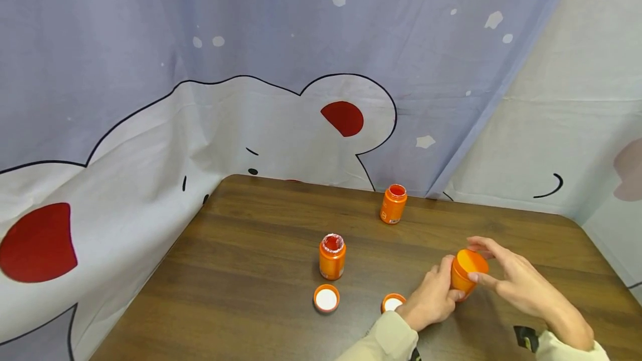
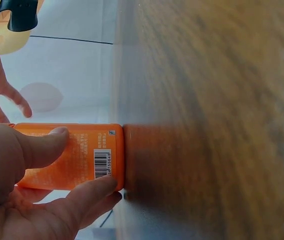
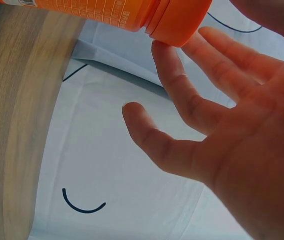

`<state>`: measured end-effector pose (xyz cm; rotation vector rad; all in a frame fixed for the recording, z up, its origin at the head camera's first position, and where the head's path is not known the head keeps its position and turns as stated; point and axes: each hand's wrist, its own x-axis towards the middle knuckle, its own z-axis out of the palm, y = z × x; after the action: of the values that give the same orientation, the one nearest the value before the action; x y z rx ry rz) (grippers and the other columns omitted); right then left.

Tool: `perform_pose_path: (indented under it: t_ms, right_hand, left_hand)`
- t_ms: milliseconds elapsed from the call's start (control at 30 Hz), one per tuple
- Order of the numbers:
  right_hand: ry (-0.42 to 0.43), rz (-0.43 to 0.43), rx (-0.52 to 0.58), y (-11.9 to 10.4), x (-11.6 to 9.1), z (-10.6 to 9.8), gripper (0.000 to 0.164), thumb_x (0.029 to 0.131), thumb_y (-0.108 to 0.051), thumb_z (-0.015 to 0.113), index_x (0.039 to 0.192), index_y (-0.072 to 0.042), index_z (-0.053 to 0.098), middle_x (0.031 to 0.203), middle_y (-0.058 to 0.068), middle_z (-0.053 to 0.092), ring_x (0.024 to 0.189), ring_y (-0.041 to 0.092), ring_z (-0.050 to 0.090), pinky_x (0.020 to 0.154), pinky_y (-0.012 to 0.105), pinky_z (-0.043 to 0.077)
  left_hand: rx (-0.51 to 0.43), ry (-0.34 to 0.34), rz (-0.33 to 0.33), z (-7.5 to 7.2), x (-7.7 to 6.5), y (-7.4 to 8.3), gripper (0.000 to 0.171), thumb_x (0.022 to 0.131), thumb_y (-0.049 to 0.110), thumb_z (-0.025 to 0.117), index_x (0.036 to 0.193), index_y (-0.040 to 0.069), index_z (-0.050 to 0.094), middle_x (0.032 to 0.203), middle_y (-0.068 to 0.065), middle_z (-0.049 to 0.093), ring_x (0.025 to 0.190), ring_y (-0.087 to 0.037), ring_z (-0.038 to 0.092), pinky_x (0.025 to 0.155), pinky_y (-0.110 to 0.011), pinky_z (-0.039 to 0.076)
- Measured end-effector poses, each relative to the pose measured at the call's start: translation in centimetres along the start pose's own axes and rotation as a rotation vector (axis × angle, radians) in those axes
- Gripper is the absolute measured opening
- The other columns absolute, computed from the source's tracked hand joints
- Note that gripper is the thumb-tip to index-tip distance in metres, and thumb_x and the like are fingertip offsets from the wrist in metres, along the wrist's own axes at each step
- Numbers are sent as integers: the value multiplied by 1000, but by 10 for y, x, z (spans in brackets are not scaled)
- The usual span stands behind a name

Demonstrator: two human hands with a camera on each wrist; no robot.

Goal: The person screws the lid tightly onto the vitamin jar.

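Note:
My left hand (image 1: 433,297) grips an orange plastic bottle (image 2: 81,155) round its body, thumb on one side and fingers on the other. Printed text and a barcode show on that bottle, and its base is right at the wooden tabletop (image 2: 207,120). An orange lid (image 1: 471,261) covers its mouth. My right hand (image 1: 521,280) holds the lid by its rim between thumb and fingertips. In the right wrist view, one fingertip touches the lid's edge while another finger stands away from it.
Two uncapped orange bottles stand on the table, one near the middle (image 1: 332,261) and one at the back (image 1: 393,205). A loose lid (image 1: 326,298) lies white inside up before the nearer one. Another lid (image 1: 392,302) is partly hidden by my left hand. A printed curtain (image 1: 281,127) hangs behind.

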<state>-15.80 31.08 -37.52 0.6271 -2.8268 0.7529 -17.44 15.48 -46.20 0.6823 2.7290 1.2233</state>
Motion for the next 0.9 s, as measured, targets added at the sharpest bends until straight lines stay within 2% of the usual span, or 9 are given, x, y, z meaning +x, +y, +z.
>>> perform_pose_path:
  t_ms: [100, 400, 700, 900]
  right_hand:
    - [4, 8, 5, 0, 0, 0, 55, 78, -28, 72, 124, -11, 48, 114, 5, 59, 97, 12, 53, 76, 51, 42]
    - [-11, 29, 23, -1, 0, -1, 58, 78, -30, 72, 126, -12, 46, 116, 6, 58, 99, 16, 53, 78, 53, 41]
    - [-12, -19, -10, 0, -1, 1, 55, 80, -26, 71, 129, -18, 45, 119, 1, 58, 102, 11, 52, 80, 35, 39]
    - [-19, -1, 17, -1, -1, 1, 52, 81, -25, 70, 126, -12, 48, 118, 6, 58, 101, 16, 53, 79, 50, 40]
  left_hand:
    - [3, 2, 12, 0, 0, -1, 58, 84, 22, 67, 130, 27, 32, 99, 3, 52, 86, -6, 52, 70, -23, 45]
    - [1, 12, 29, 0, 0, -2, 58, 84, 22, 67, 129, 26, 32, 100, 3, 52, 87, -6, 52, 71, -22, 45]
    - [15, 10, 25, -1, -1, -1, 56, 84, 25, 66, 128, 27, 32, 97, 5, 51, 84, -6, 51, 69, -22, 44]
    - [5, 4, 10, 0, -1, 0, 56, 84, 24, 66, 128, 28, 32, 98, 4, 52, 86, -6, 51, 69, -23, 44]
